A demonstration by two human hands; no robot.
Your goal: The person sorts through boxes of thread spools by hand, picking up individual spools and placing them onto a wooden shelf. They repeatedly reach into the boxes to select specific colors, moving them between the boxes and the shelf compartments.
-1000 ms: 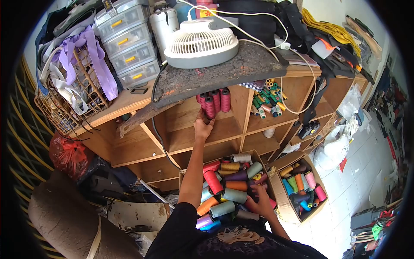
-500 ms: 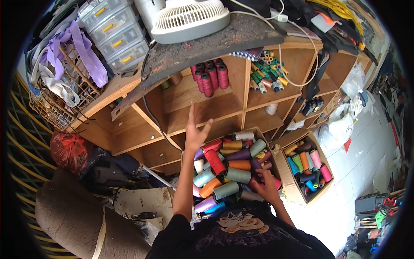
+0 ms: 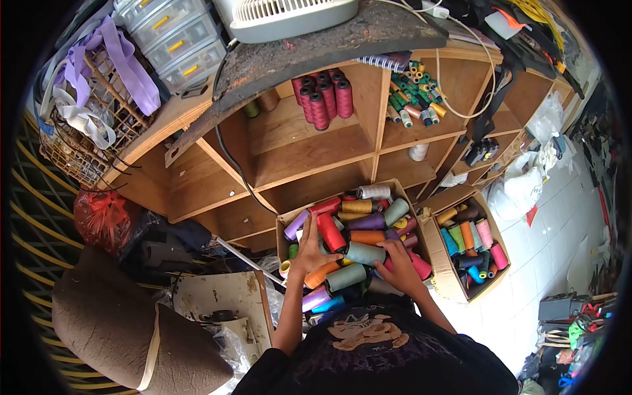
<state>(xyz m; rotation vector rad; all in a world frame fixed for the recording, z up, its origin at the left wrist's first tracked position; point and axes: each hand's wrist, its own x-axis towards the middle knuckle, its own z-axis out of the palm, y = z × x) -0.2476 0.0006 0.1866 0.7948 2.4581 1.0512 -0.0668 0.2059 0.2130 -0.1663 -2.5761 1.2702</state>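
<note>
An open cardboard box [image 3: 284,247] full of large thread spools stands in front of me. My left hand [image 3: 309,253] is over its left side, fingers stretched and spread, with nothing in it. Beside those fingers lies a red spool [image 3: 330,232]. My right hand [image 3: 399,268] has its thumb and fingers around the right end of a grey-green thread spool [image 3: 364,253], which still lies among the others. A pink spool [image 3: 419,264] is right of that hand. Below lies a darker green-grey spool [image 3: 345,277], and an orange spool [image 3: 321,274] is partly behind my left hand.
A smaller box [image 3: 437,245] of colored spools stands at the right. Behind is a wooden shelf [image 3: 316,168] with maroon spools [image 3: 320,105] and small green spools [image 3: 411,99]. A cable [image 3: 230,164] hangs down the shelf front. A brown padded roll [image 3: 118,322] lies at left.
My left hand has come down from in front of the shelf to the box. My right hand has moved left to the grey-green thread spool's end. The view has tilted slightly downward.
</note>
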